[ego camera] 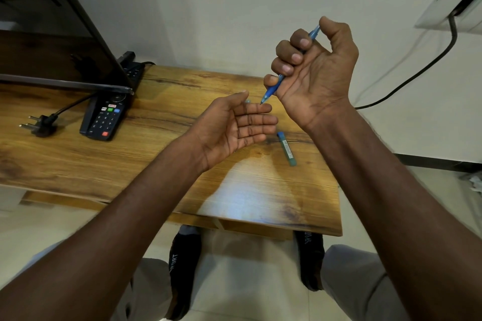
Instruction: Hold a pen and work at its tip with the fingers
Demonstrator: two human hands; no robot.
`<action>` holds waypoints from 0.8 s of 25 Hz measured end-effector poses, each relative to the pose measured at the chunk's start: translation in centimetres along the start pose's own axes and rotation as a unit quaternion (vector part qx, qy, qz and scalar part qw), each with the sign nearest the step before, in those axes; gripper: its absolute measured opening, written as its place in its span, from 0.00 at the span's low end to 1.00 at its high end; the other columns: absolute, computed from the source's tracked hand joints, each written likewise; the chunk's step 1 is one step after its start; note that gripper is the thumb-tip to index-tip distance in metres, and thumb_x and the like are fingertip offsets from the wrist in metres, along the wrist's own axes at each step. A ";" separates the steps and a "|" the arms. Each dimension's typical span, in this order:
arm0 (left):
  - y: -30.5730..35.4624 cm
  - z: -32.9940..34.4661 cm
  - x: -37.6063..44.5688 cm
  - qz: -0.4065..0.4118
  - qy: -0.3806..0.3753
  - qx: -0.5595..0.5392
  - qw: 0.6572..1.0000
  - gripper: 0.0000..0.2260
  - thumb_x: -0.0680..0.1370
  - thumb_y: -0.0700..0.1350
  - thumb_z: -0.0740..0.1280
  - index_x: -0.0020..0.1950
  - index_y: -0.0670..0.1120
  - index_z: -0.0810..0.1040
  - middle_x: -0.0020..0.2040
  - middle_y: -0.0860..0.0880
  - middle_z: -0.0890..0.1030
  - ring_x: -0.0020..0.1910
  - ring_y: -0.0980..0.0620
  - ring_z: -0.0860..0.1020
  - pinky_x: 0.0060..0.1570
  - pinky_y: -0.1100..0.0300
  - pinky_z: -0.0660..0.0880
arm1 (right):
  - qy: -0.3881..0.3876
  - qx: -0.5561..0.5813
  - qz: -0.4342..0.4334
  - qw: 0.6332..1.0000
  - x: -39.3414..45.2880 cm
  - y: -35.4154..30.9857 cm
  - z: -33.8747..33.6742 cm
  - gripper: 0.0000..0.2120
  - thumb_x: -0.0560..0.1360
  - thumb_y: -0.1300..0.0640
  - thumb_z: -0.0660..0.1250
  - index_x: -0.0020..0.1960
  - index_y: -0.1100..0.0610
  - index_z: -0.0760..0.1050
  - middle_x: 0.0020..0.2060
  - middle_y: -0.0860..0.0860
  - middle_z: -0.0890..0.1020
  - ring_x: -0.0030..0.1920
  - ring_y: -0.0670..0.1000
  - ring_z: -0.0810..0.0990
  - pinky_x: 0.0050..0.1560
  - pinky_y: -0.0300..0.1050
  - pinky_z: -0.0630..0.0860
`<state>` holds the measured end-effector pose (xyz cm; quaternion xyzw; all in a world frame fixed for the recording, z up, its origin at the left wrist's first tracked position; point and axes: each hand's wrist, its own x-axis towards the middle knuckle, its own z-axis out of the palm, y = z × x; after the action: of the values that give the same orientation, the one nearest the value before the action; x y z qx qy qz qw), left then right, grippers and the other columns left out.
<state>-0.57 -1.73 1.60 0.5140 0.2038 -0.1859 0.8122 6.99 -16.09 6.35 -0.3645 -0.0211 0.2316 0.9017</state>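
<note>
Head view: right hand [315, 73] grips pen [272, 90] above left palm [232, 122].

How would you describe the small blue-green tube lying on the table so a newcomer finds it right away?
Start at the wooden table and look to its right part, just below the open left hand. There lies a slim blue-green plastic tube with a white label, flat on the wood. Unlike the blue pen in the right hand, nothing touches it.
</note>
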 end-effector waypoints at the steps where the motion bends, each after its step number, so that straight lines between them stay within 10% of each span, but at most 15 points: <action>1: 0.0 0.0 0.0 0.000 0.000 0.000 1.000 0.22 0.86 0.55 0.58 0.60 0.40 0.83 0.55 0.39 0.87 0.52 0.45 0.88 0.58 0.54 0.81 | 0.003 -0.001 -0.003 1.000 0.0 0.0 0.0 0.20 0.81 0.43 0.53 0.36 0.53 0.64 0.32 0.49 0.61 0.32 0.50 0.60 0.37 0.47 0.60; 20: -0.1 0.0 0.1 -0.004 0.001 0.001 1.000 0.22 0.86 0.56 0.58 0.60 0.40 0.83 0.55 0.39 0.87 0.52 0.45 0.88 0.58 0.54 0.81 | 0.010 0.008 0.005 1.000 0.0 -0.1 -0.3 0.20 0.81 0.43 0.53 0.35 0.53 0.64 0.33 0.49 0.60 0.32 0.50 0.60 0.38 0.47 0.60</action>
<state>-0.56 -1.76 1.50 0.5145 0.2060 -0.1889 0.8106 7.15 -16.37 6.17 -0.3600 -0.0081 0.2327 0.9034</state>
